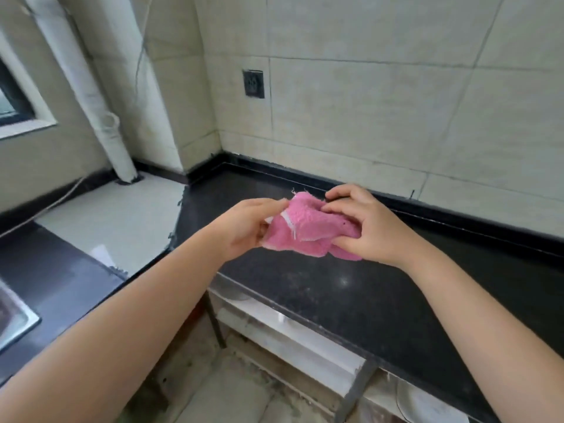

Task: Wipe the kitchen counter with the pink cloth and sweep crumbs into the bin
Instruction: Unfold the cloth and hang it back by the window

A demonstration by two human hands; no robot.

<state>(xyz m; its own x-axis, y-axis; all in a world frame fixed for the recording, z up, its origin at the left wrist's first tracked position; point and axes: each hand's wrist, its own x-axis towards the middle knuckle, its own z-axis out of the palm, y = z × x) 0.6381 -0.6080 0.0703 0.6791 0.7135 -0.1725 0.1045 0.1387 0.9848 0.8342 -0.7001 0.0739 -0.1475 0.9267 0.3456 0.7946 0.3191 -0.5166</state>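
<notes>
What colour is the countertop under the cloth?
Black, faintly speckled countertop, seen in the head view below the pink cloth.

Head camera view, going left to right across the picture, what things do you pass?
Window frame → steel sink → white pipe → wall socket → left hand → pink cloth → right hand, both hands gripping the cloth above the black counter.

no readable text, labels or numbers anywhere
</notes>
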